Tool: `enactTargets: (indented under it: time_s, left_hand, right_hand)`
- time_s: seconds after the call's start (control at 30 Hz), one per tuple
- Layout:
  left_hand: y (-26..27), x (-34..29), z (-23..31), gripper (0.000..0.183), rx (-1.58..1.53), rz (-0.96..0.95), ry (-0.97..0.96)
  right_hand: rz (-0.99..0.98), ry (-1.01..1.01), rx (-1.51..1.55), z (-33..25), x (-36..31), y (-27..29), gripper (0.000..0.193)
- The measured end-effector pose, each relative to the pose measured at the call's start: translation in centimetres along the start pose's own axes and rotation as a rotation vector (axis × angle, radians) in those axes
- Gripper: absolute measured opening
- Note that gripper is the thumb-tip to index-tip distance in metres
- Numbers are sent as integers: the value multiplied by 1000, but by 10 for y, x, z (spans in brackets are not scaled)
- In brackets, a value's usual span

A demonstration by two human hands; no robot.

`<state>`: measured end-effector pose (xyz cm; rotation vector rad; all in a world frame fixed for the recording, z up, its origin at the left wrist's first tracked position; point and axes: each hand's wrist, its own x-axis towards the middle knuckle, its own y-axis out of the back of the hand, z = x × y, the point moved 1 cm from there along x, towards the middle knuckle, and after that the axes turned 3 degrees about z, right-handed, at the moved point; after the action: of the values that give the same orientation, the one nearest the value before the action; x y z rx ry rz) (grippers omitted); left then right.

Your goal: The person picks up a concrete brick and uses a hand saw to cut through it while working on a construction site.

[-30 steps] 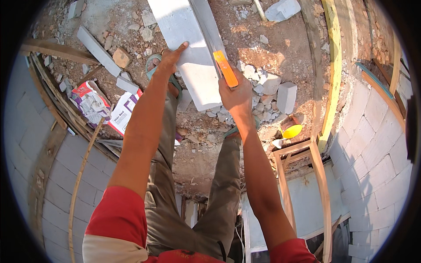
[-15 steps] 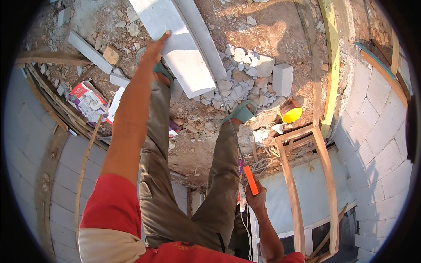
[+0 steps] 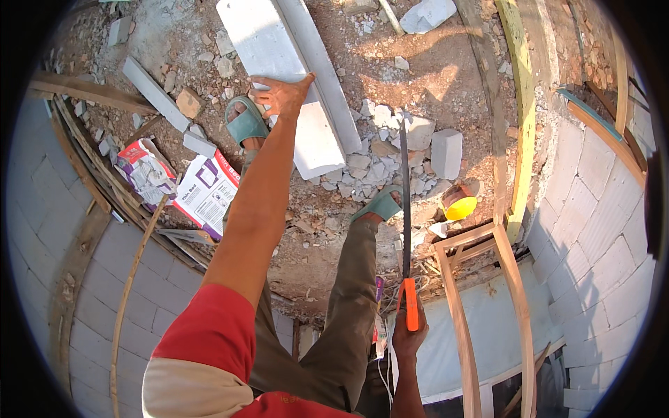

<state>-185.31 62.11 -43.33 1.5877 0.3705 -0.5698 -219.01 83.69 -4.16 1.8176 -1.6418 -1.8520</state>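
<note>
Block [image 3: 317, 150] between bags [image 3: 208, 188] and bucket [image 3: 460, 207]
Saw [image 3: 406, 209] right of the block — rubble [image 3: 380, 171] between block and bucket, wooden frame [image 3: 513, 279] nearer than either.

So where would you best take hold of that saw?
Probably by its orange handle, from the person's side, where the right hand grips it: that end is thick and nearest the body, while the long, thin blade points away.

The left arm [image 3: 252, 198] reaches far, the left hand [image 3: 284, 97] spread; the right hand [image 3: 408, 337], near, is curled tight.
</note>
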Motion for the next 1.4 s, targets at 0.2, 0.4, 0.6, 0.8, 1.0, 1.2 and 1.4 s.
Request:
enactTargets:
  time_s: [0.2,0.4,0.6,0.8,1.0,1.2,1.4]
  left_hand:
    - [10,-3,4,153,6,-89,19]
    - [36,13,-17,149,-54,-200,-17]
    - [105,55,-64,139,-410,-385,-152]
    - [220,93,-77,120,-601,-580,-184]
    - [269,165,-73,109,-468,-448,-197]
    - [233,273,-74,138,-94,-30,-179]
    - [209,306,-33,140,39,110,-84]
  right_hand:
    - [12,-145,21,-13,0,-6,32]
    - [16,-171,60,-28,-8,-2,36]
    - [25,-66,11,-72,-1,-4,41]
    - [36,-72,-30,-115,2,-9,29]
    - [13,-65,-17,-142,5,-24,24]
    - [51,-80,24,-169,-1,-53,26]
    - [108,-150,118,-232,0,-77,29]
